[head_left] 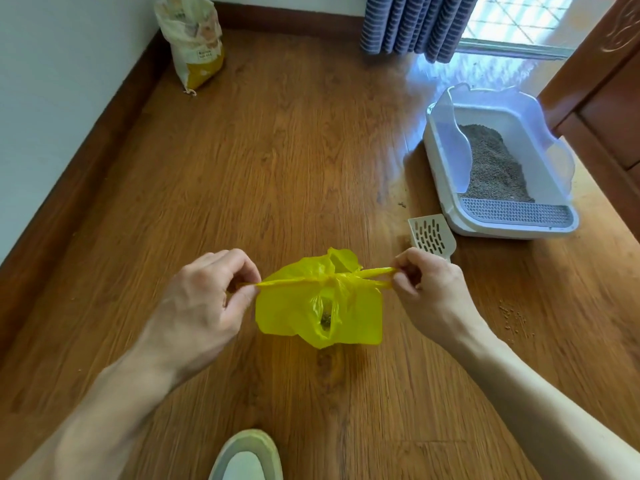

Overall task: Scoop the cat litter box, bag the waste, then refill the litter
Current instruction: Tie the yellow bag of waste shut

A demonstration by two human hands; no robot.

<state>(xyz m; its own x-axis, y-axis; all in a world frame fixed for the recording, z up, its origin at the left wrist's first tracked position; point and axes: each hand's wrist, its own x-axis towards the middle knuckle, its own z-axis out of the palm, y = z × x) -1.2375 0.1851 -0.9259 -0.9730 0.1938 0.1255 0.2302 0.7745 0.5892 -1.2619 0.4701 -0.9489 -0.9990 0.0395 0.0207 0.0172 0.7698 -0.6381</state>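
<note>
Pinching is what the fingers of both hands are doing: the left hand (207, 299), at about eight o'clock of the picture's middle, has thumb and curled fingers closed on one twisted handle of the yellow bag (318, 303), and the right hand (429, 289), at about four o'clock, is closed in the same way on the other handle. The two handles are drawn taut in opposite directions, and a crossing is seen where they meet above the bag's mouth, so a knot is judged to be in the course of being tightened; whether it is fully closed cannot be told. A small dark clump is visible through the plastic, which is taken to be the scooped waste. The slotted scoop (433, 235) is laid on the floor (277, 150) just beyond the right hand, at two o'clock from the bag, touched by neither hand. The litter box (450, 161) is set farther out at two o'clock, with a heap of grey litter toward its far end. The litter sack (194, 39) is propped by the wall at eleven o'clock, well apart from everything else. Scooping is therefore judged done, bagging nearly done, and refilling not yet begun. A few spilled grains are scattered at three o'clock.
</note>
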